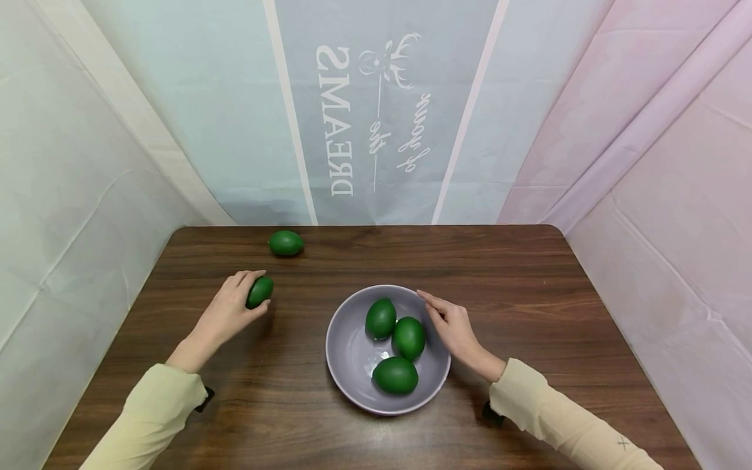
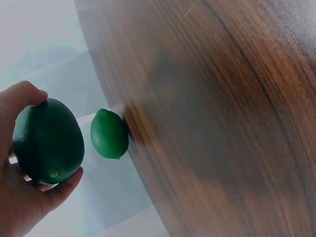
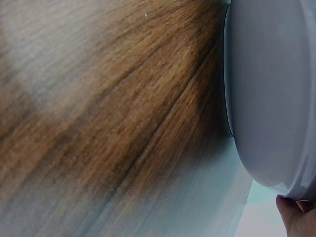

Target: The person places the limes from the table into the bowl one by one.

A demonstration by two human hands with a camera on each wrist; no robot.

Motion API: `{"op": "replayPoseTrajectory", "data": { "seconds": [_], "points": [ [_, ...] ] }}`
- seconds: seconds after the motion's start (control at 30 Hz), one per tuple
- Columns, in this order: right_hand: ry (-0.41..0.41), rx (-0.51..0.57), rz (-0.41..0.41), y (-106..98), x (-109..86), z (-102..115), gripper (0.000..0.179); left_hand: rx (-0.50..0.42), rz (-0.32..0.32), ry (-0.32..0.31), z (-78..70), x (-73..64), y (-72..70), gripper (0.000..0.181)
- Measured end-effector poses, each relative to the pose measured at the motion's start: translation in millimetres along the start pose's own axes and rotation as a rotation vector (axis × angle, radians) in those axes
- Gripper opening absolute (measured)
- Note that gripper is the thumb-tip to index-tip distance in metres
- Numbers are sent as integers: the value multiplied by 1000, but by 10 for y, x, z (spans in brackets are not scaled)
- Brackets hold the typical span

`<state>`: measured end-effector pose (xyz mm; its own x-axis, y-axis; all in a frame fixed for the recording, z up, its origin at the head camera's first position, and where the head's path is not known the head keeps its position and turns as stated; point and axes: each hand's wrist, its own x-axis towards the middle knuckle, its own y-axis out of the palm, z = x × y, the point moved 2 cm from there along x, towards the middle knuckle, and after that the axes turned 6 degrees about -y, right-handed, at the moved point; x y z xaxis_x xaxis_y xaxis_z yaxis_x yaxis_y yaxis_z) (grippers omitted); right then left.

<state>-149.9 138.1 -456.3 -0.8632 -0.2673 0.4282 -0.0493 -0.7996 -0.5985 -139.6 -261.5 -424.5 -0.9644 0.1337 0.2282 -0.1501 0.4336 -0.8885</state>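
Note:
In the head view my left hand (image 1: 232, 307) grips a green lime (image 1: 260, 292) between thumb and fingers, over the left part of the table. The left wrist view shows this lime (image 2: 52, 140) close up, its pale stem end facing the camera. Another lime (image 1: 286, 243) lies beyond it by the far edge. My right hand (image 1: 458, 331) holds the right side of a grey bowl (image 1: 346, 352) at the rim, its fingertips at the edge. Inside the bowl are three limes, one on the left (image 1: 380, 318), one on the right (image 1: 409, 338), one in front (image 1: 395, 376).
A dark wood-grain table (image 1: 517, 274) carries everything. Behind it hangs a pale blue and grey cloth (image 1: 235, 117) with mirrored lettering, and light sheets (image 1: 675, 215) stand at both sides. The bowl's smooth outer wall (image 3: 271, 89) fills the right of the right wrist view.

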Motion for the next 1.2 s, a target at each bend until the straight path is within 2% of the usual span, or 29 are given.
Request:
{"op": "replayPoseTrajectory", "data": {
  "seconds": [0.5, 0.9, 1.2],
  "points": [
    [20, -7, 28, -3, 7, -7, 29, -3, 9, 70, -143, 31, -10, 53],
    [10, 3, 9, -12, 7, 15, 28, 3, -1, 127, -273, 14, -23, 56],
    [26, -9, 24, -8, 8, 12, 29, 7, -15, 176, -351, 14, -25, 56]
  ]
}}
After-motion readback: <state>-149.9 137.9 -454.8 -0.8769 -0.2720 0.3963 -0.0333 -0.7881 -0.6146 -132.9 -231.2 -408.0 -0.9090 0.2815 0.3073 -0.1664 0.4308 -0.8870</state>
